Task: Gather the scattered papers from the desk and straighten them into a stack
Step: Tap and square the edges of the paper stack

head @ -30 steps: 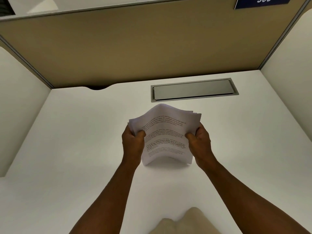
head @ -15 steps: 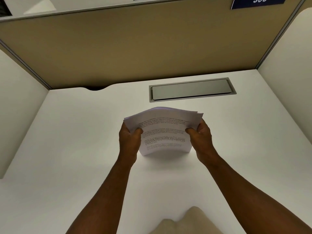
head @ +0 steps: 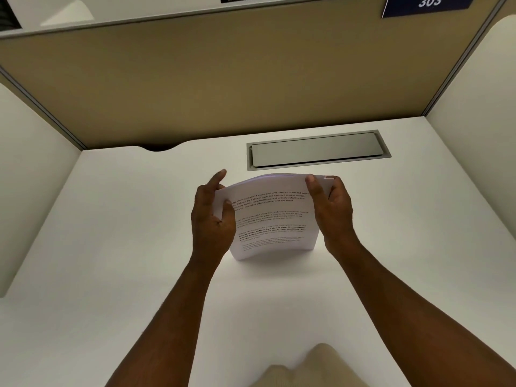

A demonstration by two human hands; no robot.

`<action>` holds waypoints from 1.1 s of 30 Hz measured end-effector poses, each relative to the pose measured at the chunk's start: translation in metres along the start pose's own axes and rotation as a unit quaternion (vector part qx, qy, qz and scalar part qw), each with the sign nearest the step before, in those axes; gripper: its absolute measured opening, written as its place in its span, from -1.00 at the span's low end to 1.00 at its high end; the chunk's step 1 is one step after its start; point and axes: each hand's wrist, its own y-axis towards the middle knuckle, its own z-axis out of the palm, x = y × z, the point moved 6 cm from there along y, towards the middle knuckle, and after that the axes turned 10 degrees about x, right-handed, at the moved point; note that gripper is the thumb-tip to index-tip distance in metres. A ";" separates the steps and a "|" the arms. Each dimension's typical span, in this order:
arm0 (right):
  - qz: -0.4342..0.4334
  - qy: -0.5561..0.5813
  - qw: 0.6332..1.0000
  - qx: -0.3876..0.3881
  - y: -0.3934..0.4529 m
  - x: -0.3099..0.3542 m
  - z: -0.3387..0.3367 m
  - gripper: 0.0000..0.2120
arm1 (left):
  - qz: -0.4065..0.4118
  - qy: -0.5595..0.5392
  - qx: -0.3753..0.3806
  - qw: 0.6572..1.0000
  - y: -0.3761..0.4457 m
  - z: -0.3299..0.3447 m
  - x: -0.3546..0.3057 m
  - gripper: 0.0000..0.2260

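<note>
The left hand (head: 213, 222) grips the left edge of a stack of printed papers (head: 272, 219), its thumb pressed on the front sheet and its index finger lifted straight up, clear of the upper corner. The remaining fingers are hidden behind the sheets. The right hand (head: 331, 210) holds the opposite edge, thumb laid over the top right corner and fingers curled round the back. Both hands are closed on the paper, one at each side.

The stack stands on its lower edge on the white desk (head: 125, 247), tilted away from the viewer and bowed outward in the middle, so the top edge arcs between the two hands. Black text in several paragraphs covers the front sheet. At the right top corner a few sheet edges show slightly out of line behind the thumb.

Just beyond the papers a grey metal cable hatch (head: 318, 150) is set flush into the desk. Further left along the back edge is a dark curved cable cutout (head: 160, 147). A tan partition panel (head: 223, 79) rises behind the desk, with white side panels (head: 30, 177) on either side. A dark blue sign (head: 428, 4) reading 303 sits at the top right. Beige trousered knees (head: 307, 370) show at the bottom edge.
</note>
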 end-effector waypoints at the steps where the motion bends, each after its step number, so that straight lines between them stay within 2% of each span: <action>1: 0.010 0.001 1.000 -0.012 0.000 0.000 0.001 -0.73 | 0.013 0.023 0.000 1.000 -0.001 0.000 0.000 -0.56; 5: 0.031 0.011 0.999 -0.032 0.000 0.000 0.001 -0.65 | 0.047 0.034 -0.008 0.998 -0.005 -0.002 -0.003 -0.62; 14: 0.052 0.032 0.997 -0.047 0.004 -0.004 0.004 -0.70 | 0.046 0.022 0.000 0.999 -0.006 -0.001 0.001 -0.64; 18: 0.027 0.026 0.999 -0.037 0.004 -0.002 0.005 -0.72 | 0.035 0.019 0.001 0.999 -0.007 0.000 -0.001 -0.65; 20: 0.015 0.026 0.999 -0.022 0.004 -0.001 0.006 -0.70 | 0.015 0.014 0.002 1.000 -0.007 0.000 -0.002 -0.61; 22: -0.001 0.031 0.999 0.007 0.004 -0.003 0.007 -0.68 | -0.023 -0.001 0.007 1.000 -0.008 0.001 -0.001 -0.46; 24: -0.006 0.026 0.999 0.045 0.005 -0.013 0.006 -0.70 | -0.082 -0.055 0.001 0.995 -0.013 0.004 0.007 -0.27; 26: 0.020 0.022 0.997 0.071 0.003 -0.030 0.005 -0.77 | -0.149 -0.143 -0.010 0.978 -0.018 0.009 0.022 -0.23; 27: 0.038 0.016 0.996 0.074 0.002 -0.039 0.004 -0.77 | -0.180 -0.172 -0.014 0.968 -0.020 0.012 0.030 -0.28; 31: 0.082 -0.021 0.993 0.085 -0.005 -0.057 0.006 -0.72 | -0.265 -0.192 -0.012 0.945 -0.025 0.028 0.048 -0.68; 33: 0.080 -0.035 0.992 0.091 -0.003 -0.054 0.009 -0.72 | -0.269 -0.205 -0.008 0.941 -0.022 0.029 0.049 -0.71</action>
